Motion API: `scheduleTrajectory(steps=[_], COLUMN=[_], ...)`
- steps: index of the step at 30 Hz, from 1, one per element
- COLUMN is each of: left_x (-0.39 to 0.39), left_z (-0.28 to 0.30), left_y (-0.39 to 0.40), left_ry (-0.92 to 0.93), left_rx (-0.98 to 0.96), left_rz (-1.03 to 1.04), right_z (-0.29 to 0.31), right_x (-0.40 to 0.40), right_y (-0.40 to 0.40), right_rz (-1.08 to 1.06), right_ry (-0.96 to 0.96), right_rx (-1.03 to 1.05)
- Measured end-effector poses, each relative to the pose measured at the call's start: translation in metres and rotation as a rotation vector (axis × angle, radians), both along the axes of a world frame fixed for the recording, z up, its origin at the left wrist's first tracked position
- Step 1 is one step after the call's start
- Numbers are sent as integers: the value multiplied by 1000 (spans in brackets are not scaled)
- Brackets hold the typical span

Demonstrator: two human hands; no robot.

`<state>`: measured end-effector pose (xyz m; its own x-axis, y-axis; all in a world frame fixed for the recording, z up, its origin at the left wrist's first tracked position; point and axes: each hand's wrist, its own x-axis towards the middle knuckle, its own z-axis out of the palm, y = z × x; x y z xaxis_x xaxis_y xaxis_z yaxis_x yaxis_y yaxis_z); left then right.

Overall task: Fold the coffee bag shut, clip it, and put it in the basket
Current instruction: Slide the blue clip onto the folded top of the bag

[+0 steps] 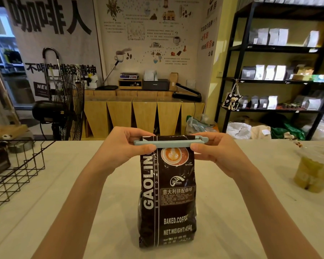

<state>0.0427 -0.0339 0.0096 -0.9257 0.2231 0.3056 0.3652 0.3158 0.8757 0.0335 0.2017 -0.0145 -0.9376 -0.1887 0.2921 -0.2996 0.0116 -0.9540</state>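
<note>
Both hands pinch the clip (168, 143) across the folded top of the bag (167, 193), which stands upright on the tabletop (241, 212). Left hand (127, 144) and right hand (213, 152) each have fingers closed on one end, apparently to press it shut. Farther left waits the wire basket (17, 165).

Glossy foil coffee bag (166, 193) — matt plastic clip (168, 143), wire basket (17, 171).
</note>
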Motion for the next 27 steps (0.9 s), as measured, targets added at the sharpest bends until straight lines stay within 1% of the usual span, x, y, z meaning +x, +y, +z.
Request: scheduleTrajectory(steps=[5,9,11,13,15,17,19,21,24,27], left_x=[-2,1,5,11,21,26,21,15,9,7], left_z=[-1,-1,1,3,5,4,4,8,15,16], left_y=[0,1,5,16,37,59,74,77,72,68], left_ry=[-6,16,99,293,453,529,575,560,484,453], left_rx=[19,-33,-158,-365,-480,-603,-716,-759,-804,-762], left_rz=[-6,-24,15,112,128,85,97,93,3,-26], right_z=[-3,-5,-5,-4,-3,-3,-3,-3,-4,-7], right_x=[-3,-4,-3,-3,-2,-1,1,2,3,2], right_y=[0,1,1,0,0,1,3,4,4,4], right_rz=[-11,-30,-30,-24,-16,0,14,17,22,44], right_ry=[-30,-28,-25,-17,-4,8,17,25,17,18], right_rx=[-46,-75,-70,-69,-63,-64,-54,-42,-46,-52])
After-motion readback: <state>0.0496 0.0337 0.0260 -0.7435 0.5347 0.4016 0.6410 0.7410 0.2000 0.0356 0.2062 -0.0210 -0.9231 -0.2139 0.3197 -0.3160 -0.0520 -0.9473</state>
